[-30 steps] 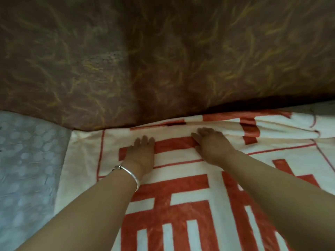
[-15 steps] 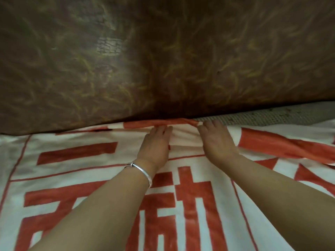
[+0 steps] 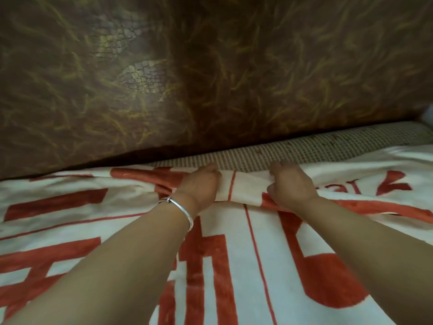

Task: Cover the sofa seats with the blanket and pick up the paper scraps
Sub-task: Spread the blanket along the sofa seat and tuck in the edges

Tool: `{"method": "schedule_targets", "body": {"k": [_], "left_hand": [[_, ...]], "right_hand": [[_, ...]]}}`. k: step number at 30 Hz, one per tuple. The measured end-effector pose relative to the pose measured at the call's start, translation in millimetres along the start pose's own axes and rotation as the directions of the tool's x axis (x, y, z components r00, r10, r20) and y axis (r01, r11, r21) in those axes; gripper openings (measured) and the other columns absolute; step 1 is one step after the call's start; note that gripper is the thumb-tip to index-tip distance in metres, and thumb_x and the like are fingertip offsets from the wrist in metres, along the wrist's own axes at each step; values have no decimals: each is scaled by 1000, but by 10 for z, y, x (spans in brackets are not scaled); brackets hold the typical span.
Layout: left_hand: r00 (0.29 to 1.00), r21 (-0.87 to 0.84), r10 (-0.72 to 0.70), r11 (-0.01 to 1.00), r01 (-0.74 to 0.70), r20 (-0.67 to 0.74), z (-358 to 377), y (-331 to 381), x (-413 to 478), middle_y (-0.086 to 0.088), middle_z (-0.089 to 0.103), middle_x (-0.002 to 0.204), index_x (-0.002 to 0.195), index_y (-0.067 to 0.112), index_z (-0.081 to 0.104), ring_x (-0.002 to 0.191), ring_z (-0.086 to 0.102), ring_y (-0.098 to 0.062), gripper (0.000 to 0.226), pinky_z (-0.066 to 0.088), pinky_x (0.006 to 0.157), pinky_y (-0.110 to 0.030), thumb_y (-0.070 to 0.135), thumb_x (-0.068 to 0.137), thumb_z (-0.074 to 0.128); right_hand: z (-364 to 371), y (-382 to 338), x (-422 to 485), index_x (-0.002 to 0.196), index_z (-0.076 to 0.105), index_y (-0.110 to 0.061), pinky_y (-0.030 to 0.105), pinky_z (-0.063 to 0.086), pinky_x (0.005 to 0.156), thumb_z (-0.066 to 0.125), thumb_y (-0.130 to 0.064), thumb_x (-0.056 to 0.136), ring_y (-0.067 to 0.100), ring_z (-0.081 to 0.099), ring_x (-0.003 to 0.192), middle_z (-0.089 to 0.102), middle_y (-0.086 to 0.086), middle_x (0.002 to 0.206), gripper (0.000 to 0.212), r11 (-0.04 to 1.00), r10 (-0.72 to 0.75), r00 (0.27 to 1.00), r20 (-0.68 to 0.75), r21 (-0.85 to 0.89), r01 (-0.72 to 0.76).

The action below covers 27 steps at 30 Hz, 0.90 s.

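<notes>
**Both hands bunch the blanket's far edge at the sofa back**

Brown, worn sofa backrest (image 3: 210,73) fills the upper view. Below it, a white blanket (image 3: 234,266) with red patterns covers the seat. The left hand (image 3: 201,186), with a silver bracelet (image 3: 180,207) on its wrist, and the right hand (image 3: 290,184) are each closed on a folded ridge of the blanket's far edge. Just beyond the fingers, a strip of woven seat mat (image 3: 328,146) lies uncovered, touching the backrest.
</notes>
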<state>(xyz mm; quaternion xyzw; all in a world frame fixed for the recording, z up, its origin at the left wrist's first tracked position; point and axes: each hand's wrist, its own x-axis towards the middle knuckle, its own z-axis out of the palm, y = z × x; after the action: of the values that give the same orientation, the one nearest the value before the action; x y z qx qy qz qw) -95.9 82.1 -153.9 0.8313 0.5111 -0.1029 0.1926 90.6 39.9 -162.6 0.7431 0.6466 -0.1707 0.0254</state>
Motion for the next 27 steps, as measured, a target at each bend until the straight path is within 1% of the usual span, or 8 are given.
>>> {"method": "schedule_targets", "body": {"k": [2,5,10,14,17,20,23,27], "left_hand": [[998,15,24,1000,-25,60,-5,45,83,-8,41,139,136,14,39,121,49,-29,45,42,99,-36,5,92,43],[978,22,40,999,-45,205,-11,86,222,-8,43,141,145,27,26,124,47,-30,53,40,102,-35,15,95,43],[951,161,167,964,-213,259,-92,97,383,-2,52,124,119,23,57,116,46,-24,38,41,98,-33,27,82,64],[922,-138,194,978,-155,335,-217,89,420,6,56,103,95,26,57,96,53,-15,25,44,80,-27,26,76,73],[904,-325,209,942,-84,373,-233,190,436,9,60,93,91,23,63,91,55,-12,16,46,83,-26,36,83,67],[908,-275,238,950,-145,345,-208,322,489,2,64,105,102,17,68,95,55,-11,19,44,90,-26,28,89,60],[874,-287,290,940,-183,391,-179,454,541,4,64,111,108,17,67,98,53,-5,21,40,87,-16,16,89,61],[840,-251,256,957,-148,479,-121,638,595,6,60,122,124,24,59,108,55,-9,35,38,86,-15,22,89,61]], "right_hand": [[5,122,12,128,44,-11,37,47,92,62,-30,83,27,49,113,48,10,125,52,995,78,988,132,-70,-69],[-7,239,7,123,51,-13,34,50,88,66,-25,80,24,58,105,56,6,116,48,986,117,907,404,-160,-55],[-119,337,32,114,60,-12,28,50,79,73,-29,76,19,59,96,59,2,105,43,979,139,790,597,-205,-17],[-184,420,59,128,51,-10,30,45,90,59,-35,89,25,54,113,54,9,126,47,959,179,902,394,135,-249],[-118,478,68,141,34,-11,38,39,102,58,-26,90,30,40,128,35,12,144,58,979,205,953,222,-51,-198],[-81,517,88,140,33,-17,47,26,110,59,-26,87,28,35,131,42,7,139,60,936,199,924,326,-342,-81],[-123,556,159,131,45,-14,42,31,108,61,-21,86,24,50,121,55,6,128,48,941,165,898,408,-337,-20],[-195,677,231,118,56,-13,32,46,86,55,-24,91,24,57,108,58,7,119,29,970,26,937,348,-234,60]]}}
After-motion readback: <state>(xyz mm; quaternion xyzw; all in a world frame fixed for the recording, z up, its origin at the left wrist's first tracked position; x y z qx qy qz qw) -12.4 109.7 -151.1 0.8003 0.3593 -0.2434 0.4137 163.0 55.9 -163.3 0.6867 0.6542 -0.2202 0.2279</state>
